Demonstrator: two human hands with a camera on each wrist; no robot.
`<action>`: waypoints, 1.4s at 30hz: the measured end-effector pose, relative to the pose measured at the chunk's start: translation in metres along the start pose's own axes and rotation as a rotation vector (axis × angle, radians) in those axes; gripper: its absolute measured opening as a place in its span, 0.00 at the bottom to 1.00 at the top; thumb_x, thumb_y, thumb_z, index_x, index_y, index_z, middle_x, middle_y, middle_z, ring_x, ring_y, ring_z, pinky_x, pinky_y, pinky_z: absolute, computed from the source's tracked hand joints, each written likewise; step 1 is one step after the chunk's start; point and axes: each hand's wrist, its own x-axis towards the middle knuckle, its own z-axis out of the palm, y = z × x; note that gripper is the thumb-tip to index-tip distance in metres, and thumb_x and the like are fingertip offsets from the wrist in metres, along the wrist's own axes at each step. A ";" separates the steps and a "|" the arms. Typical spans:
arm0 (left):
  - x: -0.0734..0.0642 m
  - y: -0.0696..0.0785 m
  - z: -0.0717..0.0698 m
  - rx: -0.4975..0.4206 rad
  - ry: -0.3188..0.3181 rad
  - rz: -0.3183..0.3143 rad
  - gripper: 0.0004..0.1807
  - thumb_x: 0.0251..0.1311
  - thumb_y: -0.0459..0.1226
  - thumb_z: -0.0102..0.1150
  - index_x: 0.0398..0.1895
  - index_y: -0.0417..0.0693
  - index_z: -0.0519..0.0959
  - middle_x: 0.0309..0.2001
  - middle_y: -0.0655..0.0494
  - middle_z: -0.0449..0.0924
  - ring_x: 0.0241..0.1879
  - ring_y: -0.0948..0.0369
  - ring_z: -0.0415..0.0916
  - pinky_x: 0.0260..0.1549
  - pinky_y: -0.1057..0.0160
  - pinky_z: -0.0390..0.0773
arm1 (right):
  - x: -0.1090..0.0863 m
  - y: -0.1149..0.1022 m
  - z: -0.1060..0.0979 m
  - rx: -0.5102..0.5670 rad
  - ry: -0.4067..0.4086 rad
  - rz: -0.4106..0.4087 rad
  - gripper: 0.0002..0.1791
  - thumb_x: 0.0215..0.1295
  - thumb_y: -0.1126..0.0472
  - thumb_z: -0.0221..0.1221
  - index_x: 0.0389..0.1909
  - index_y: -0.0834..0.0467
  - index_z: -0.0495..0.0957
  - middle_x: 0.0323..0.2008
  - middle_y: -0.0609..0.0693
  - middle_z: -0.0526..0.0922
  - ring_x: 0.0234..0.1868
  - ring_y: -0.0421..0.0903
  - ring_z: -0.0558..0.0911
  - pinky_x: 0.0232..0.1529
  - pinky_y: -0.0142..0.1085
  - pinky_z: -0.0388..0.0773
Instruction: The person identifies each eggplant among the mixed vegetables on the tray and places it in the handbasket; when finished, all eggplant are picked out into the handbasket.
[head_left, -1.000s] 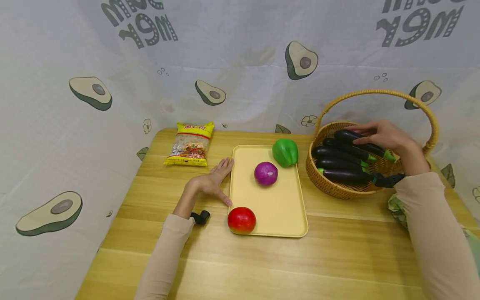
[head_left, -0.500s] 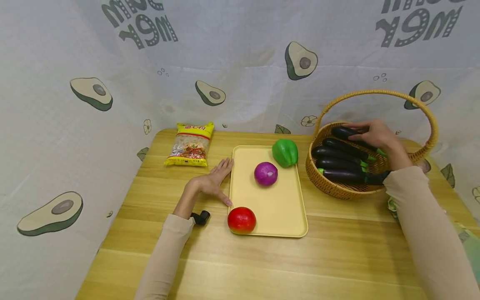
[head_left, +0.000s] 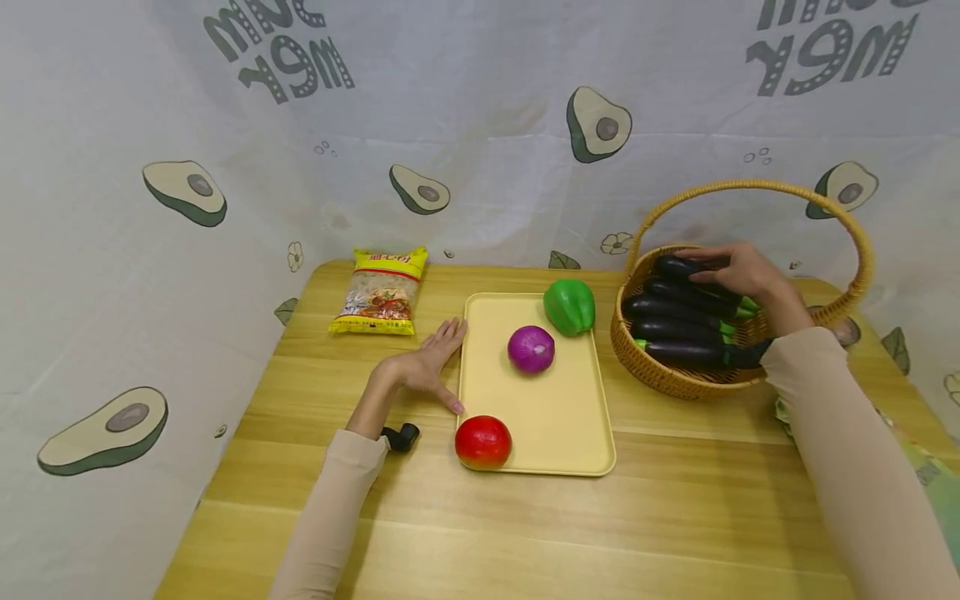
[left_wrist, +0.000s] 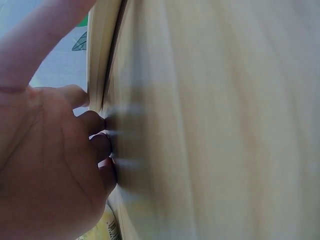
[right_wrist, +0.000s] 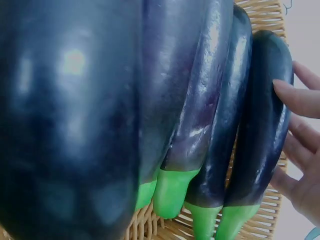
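My right hand (head_left: pixel 746 271) pinches a dark purple eggplant (right_wrist: pixel 262 120) with a green stem end, thumb on one side and fingers on the other. That eggplant lies at the back of the wicker basket (head_left: pixel 660 379), alongside several other eggplants (head_left: pixel 678 325) lined up in the same direction. Over on the left, my left hand (head_left: pixel 420 365) rests with spread fingers against the left edge of the pale yellow tray (head_left: pixel 551 425). On the tray are a purple onion (head_left: pixel 532 350), a green bell pepper (head_left: pixel 570 307) and a red tomato (head_left: pixel 483 442), which sits at the near left corner.
A yellow noodle packet (head_left: pixel 381 292) lies at the back left of the wooden table (head_left: pixel 525 533). The basket's tall handle (head_left: pixel 750 185) arches above the right hand. Partly behind the right sleeve (head_left: pixel 855 450) is a greenish packet (head_left: pixel 933 479). A patterned curtain (head_left: pixel 487 125) stands behind.
My right hand has moved left and slightly lower with the eggplant, which now lies close against the other eggplants in the basket. The left hand stays where it was.
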 end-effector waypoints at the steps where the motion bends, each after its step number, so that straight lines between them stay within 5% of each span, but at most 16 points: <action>1: 0.000 0.000 0.000 -0.001 0.002 0.001 0.78 0.49 0.49 0.82 0.83 0.41 0.25 0.83 0.41 0.16 0.83 0.46 0.15 0.82 0.43 0.29 | 0.001 0.000 0.000 -0.022 -0.015 -0.002 0.27 0.74 0.66 0.60 0.72 0.62 0.71 0.71 0.71 0.69 0.60 0.55 0.83 0.44 0.37 0.79; 4: -0.001 -0.002 0.000 0.002 -0.001 -0.001 0.79 0.49 0.50 0.82 0.83 0.41 0.25 0.83 0.41 0.16 0.83 0.47 0.14 0.82 0.44 0.28 | 0.003 -0.001 0.000 -0.059 -0.072 -0.012 0.28 0.75 0.62 0.60 0.73 0.62 0.70 0.73 0.72 0.66 0.73 0.72 0.65 0.65 0.60 0.72; 6: -0.001 -0.003 0.001 0.003 -0.002 -0.004 0.79 0.49 0.50 0.82 0.83 0.42 0.25 0.83 0.42 0.16 0.83 0.47 0.14 0.83 0.44 0.29 | 0.004 -0.001 0.000 -0.068 -0.109 -0.023 0.28 0.76 0.62 0.58 0.73 0.63 0.69 0.74 0.73 0.64 0.74 0.75 0.60 0.69 0.70 0.63; 12: 0.001 -0.002 0.000 0.007 -0.004 0.002 0.78 0.49 0.50 0.81 0.83 0.42 0.25 0.83 0.42 0.16 0.83 0.47 0.14 0.83 0.43 0.29 | 0.006 0.003 0.002 -0.118 -0.129 -0.042 0.26 0.77 0.63 0.57 0.73 0.63 0.70 0.71 0.74 0.67 0.72 0.75 0.65 0.59 0.57 0.76; 15: -0.001 -0.002 0.000 0.010 -0.005 0.005 0.78 0.49 0.50 0.82 0.83 0.41 0.25 0.83 0.41 0.17 0.83 0.46 0.15 0.83 0.43 0.30 | 0.007 0.006 0.005 -0.102 -0.135 -0.045 0.26 0.77 0.62 0.57 0.73 0.64 0.70 0.71 0.74 0.67 0.72 0.76 0.63 0.63 0.63 0.74; 17: -0.001 -0.001 0.000 0.009 -0.007 0.007 0.78 0.49 0.50 0.82 0.83 0.41 0.25 0.83 0.41 0.17 0.83 0.46 0.15 0.83 0.43 0.30 | 0.007 0.009 0.007 -0.075 -0.139 -0.033 0.27 0.77 0.61 0.57 0.73 0.64 0.69 0.72 0.74 0.66 0.73 0.77 0.60 0.67 0.72 0.64; 30: -0.002 -0.003 -0.002 0.011 -0.019 0.000 0.79 0.49 0.51 0.81 0.83 0.44 0.24 0.83 0.43 0.15 0.83 0.49 0.13 0.83 0.45 0.28 | 0.007 0.015 0.010 0.014 -0.147 0.021 0.30 0.77 0.57 0.58 0.74 0.64 0.66 0.75 0.73 0.62 0.75 0.76 0.58 0.69 0.71 0.64; 42: -0.006 -0.004 -0.003 -0.014 0.004 0.012 0.78 0.49 0.50 0.82 0.83 0.43 0.26 0.83 0.41 0.17 0.83 0.47 0.15 0.82 0.43 0.29 | -0.015 -0.034 0.001 -0.089 -0.196 0.019 0.44 0.78 0.42 0.54 0.81 0.65 0.52 0.76 0.78 0.56 0.73 0.79 0.58 0.68 0.73 0.61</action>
